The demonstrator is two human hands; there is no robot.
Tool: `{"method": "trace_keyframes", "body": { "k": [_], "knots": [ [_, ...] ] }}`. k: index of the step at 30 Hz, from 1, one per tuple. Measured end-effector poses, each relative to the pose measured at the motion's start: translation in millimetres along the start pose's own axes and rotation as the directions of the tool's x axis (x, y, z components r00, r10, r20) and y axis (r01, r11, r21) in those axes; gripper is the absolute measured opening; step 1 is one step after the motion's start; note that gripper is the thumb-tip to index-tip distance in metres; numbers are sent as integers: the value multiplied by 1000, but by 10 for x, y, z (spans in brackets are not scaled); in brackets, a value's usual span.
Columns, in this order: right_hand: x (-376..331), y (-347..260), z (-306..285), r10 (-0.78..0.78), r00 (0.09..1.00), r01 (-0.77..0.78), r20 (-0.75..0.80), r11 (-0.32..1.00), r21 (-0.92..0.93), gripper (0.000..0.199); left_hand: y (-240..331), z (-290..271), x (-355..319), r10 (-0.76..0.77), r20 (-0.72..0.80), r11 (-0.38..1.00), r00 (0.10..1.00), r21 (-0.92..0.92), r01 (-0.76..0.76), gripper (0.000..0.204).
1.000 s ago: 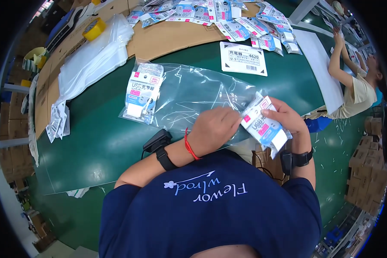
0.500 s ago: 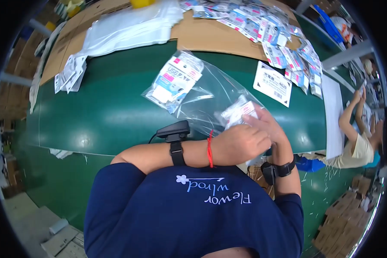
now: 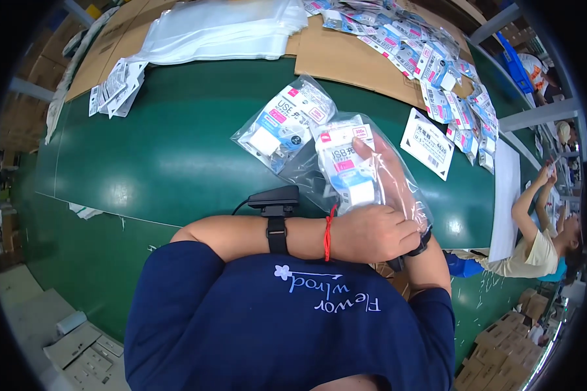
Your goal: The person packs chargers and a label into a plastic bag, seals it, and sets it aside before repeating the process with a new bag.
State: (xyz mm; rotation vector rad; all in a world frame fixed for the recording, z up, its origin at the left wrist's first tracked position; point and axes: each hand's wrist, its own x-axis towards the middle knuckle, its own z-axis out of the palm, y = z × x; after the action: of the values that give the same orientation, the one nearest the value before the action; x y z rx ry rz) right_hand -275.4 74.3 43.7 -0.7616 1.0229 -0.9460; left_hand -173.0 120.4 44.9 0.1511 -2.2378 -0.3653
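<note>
At far left, a bundle of white cards [image 3: 117, 88] overlaps the edge of a cardboard sheet [image 3: 355, 62], on which a stack of clear plastic sleeves [image 3: 225, 32] also lies. The green table [image 3: 156, 143] offers open room from these cards to the near edge, which passes behind the left forearm. At centre, a clear plastic bag [image 3: 306, 174] encloses one packaged USB charger [image 3: 284, 124]; just right of it, the held charger pack [image 3: 347, 166] lies inside the same bag. The left hand [image 3: 378, 231] has its fingers curled together on the bag's near edge, tips hidden; the right hand [image 3: 389, 171], inside the film, pinches the held pack, thumb on top. Rightward lie a white label card [image 3: 428, 143], a heap of charger packs [image 3: 430, 62] and a white panel [image 3: 507, 202], with bare table between bag and panel. Compared with half a second earlier, the held pack sits deeper in the bag, nearer its companion, and the right hand reaches farther in.
</note>
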Motion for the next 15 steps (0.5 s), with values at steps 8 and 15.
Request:
{"method": "trace_keyframes", "body": {
  "k": [8, 15],
  "knots": [
    [-56, -20, -168, 53, 998, -47, 27, 983, -180, 35, -7, 24, -26, -16, -63, 996, 998, -86, 11, 19],
    [166, 193, 1, -75, 996, 78, -51, 995, 63, 37, 69, -32, 31, 123, -13, 990, 992, -60, -124, 18]
  ]
}}
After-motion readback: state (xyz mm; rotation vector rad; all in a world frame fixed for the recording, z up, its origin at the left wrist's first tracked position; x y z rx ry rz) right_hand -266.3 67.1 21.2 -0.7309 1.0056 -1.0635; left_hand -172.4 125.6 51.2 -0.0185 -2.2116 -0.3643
